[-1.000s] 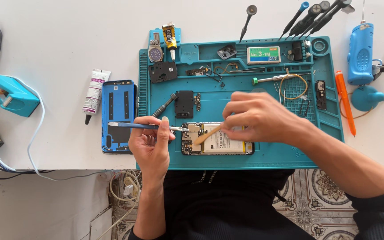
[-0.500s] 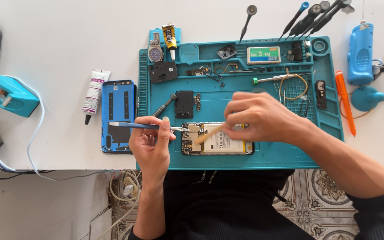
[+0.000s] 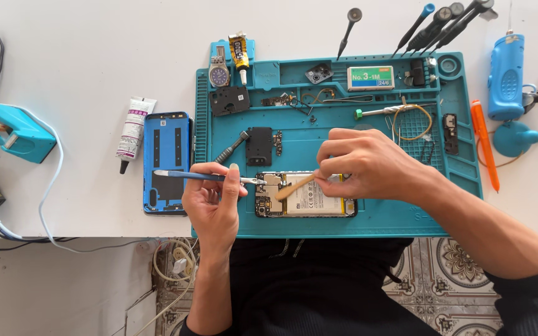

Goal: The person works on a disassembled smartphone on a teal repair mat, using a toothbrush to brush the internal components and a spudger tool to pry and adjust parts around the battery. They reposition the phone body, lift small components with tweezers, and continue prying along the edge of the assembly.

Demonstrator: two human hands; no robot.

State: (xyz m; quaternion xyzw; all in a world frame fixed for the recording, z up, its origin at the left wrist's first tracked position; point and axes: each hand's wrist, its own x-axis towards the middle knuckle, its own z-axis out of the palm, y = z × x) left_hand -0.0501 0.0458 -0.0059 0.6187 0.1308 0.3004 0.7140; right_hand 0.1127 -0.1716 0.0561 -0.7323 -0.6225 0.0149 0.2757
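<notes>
Little has shifted since the earlier frame: both hands hold position. Left hand (image 3: 214, 202) pinches blue-handled tweezers (image 3: 200, 177), tips at the opened phone (image 3: 306, 195). Right hand (image 3: 368, 165) is closed on a wooden spudger (image 3: 294, 186), whose tip rests on the phone's left end. Phone lies on the teal mat (image 3: 344, 224), near edge, long axis left-right. Judged light, rigid, fragile inside; grip by the frame edges
</notes>
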